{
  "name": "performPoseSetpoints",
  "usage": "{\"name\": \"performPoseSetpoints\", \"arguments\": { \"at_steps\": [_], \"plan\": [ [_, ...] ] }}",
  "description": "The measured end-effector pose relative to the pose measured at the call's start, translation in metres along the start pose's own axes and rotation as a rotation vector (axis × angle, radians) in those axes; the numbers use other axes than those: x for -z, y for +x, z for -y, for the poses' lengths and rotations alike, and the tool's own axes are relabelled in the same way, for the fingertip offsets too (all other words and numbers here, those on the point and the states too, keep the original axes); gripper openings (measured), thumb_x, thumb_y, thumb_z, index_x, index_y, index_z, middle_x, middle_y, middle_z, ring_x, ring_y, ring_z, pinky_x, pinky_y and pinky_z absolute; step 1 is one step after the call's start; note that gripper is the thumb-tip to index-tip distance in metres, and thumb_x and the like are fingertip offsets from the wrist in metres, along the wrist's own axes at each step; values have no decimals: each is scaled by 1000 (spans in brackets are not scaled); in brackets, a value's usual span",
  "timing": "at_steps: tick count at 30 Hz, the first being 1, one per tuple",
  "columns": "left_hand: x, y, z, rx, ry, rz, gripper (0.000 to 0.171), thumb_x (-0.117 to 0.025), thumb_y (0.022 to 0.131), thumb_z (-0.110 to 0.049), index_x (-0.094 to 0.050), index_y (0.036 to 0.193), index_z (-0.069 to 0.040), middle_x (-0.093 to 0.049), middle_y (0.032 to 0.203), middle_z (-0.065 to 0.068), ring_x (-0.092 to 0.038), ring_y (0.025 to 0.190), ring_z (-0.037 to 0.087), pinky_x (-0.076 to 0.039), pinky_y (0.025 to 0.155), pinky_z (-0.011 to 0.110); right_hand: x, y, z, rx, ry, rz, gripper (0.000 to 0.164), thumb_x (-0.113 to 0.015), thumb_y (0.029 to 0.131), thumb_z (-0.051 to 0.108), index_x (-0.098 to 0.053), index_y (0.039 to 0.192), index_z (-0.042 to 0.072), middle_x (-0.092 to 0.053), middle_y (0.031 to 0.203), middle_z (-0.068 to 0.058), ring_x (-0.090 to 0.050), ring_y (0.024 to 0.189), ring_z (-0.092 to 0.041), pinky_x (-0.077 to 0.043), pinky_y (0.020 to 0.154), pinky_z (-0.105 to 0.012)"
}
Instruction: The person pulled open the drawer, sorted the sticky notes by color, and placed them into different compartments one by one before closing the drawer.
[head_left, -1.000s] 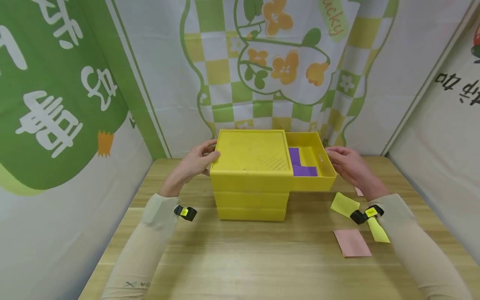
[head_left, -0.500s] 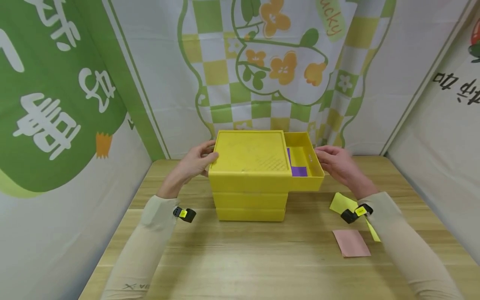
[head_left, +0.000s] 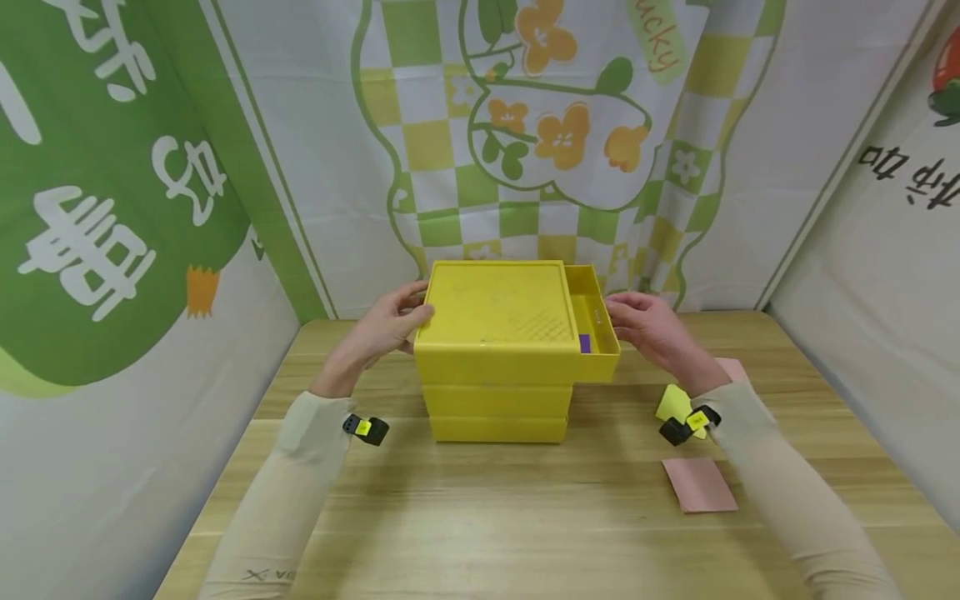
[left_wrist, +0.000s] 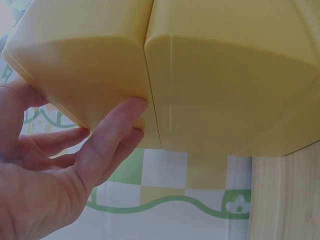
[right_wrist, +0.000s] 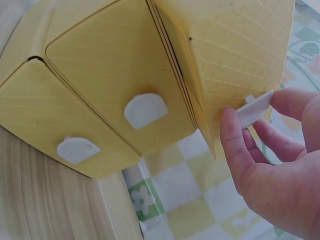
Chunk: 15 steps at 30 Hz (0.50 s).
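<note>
A yellow drawer cabinet (head_left: 495, 304) stands on the table, its top drawer (head_left: 597, 367) sticking out to the right. A bit of purple paper (head_left: 585, 343) shows inside that drawer. My left hand (head_left: 386, 323) rests on the cabinet's left side, thumb at the top edge. In the left wrist view its fairly straight fingers (left_wrist: 114, 122) touch the yellow side wall. At the drawer's front, my right hand (head_left: 651, 329) pinches a white drawer handle (right_wrist: 254, 110), seen clearly in the right wrist view. Two lower drawers with white handles (right_wrist: 146, 111) are closed.
On the wooden table (head_left: 480, 517), a pink paper square (head_left: 700, 485) lies at front right. A yellow paper (head_left: 672, 402) and another pink paper (head_left: 733, 369) lie partly under the right forearm. A patterned curtain (head_left: 495, 208) hangs close behind the cabinet.
The top drawer has slid left into the cabinet, with my right hand moving along with it. Less of the purple paper is visible. My left hand stays at the cabinet's side.
</note>
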<state>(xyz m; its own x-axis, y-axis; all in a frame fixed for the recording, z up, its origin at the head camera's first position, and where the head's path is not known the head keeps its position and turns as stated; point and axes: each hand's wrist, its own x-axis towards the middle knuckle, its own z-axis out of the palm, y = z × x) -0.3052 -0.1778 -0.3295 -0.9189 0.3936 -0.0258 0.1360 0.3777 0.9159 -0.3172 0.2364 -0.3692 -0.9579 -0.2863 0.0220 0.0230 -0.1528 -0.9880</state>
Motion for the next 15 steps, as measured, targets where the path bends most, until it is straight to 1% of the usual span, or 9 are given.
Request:
{"name": "performPoseSetpoints", "arguments": {
  "at_steps": [7, 9, 13, 15],
  "plan": [
    [-2, -1, 0, 13, -34, 8, 61, -48, 104, -28, -21, 158, -16, -42, 148, 19, -63, 99, 23, -60, 68, 36, -8, 2, -2, -31, 22, 2, 13, -59, 99, 16, -65, 103, 5, -70, 90, 2, -66, 83, -12, -56, 75, -26],
    [-2, 0, 0, 8, -39, 6, 61, -48, 104, -28, -21, 158, -16, -41, 148, 19, -62, 99, 22, -60, 68, 35, -11, 3, -2, -27, 27, 11, 12, -59, 99, 16, -65, 103, 6, -69, 91, 2, -66, 83, -12, -56, 74, -26],
    [-1, 0, -1, -1, -37, 5, 62, -48, 104, -28, -21, 158, -15, -41, 147, 20, -63, 97, 21, -60, 66, 34, -17, 6, -2, -18, 39, 17, 11, -58, 99, 14, -68, 98, 12, -69, 90, 3, -66, 81, -11, -56, 73, -25],
    [0, -1, -1, 1, -30, 2, 61, -48, 104, -28, -21, 158, -15, -42, 147, 20, -63, 96, 21, -59, 66, 33, -20, 8, -2, -19, 42, 28, 11, -57, 100, 13, -68, 97, 12, -69, 90, 3, -66, 81, -11, -56, 73, -25]
  ]
}}
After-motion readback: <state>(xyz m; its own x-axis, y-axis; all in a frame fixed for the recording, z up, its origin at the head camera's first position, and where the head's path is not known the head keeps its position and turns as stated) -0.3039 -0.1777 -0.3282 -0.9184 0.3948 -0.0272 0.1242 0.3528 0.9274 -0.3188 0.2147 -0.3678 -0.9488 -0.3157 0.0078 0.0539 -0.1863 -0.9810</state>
